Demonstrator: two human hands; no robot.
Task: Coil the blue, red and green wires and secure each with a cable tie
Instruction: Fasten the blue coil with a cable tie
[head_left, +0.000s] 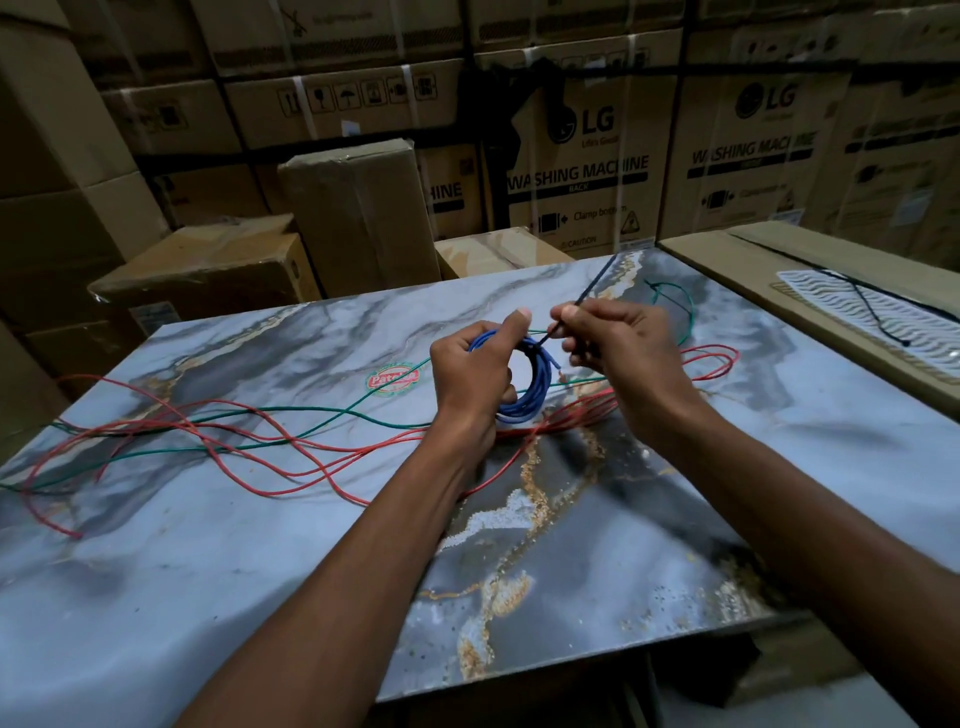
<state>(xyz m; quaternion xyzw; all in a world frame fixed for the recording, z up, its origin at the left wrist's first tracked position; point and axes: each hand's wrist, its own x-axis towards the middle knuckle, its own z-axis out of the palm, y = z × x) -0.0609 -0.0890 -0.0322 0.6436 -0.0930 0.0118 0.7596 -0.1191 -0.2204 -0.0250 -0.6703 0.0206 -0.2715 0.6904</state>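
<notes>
Above the marbled table (218, 545), left hand (475, 371) grips the blue coil (530, 389); right hand (618, 338) pinches the cable tie (587, 293), slanting up-right.

On the surface (208, 571), 2 loose wires (249, 441) sprawl left of a coiled wire (535, 395) held above its middle. A sticker (392, 381) lies just left of the coil. Stacked boxes (597, 171) stand behind; another box (779, 291) lies right.

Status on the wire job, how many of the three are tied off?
None fully yet. Blue wire is coiled; left hand grips the coil while right hand pinches a black tie running from it. Red wire and green wire lie loose on the table, both uncoiled.
</notes>
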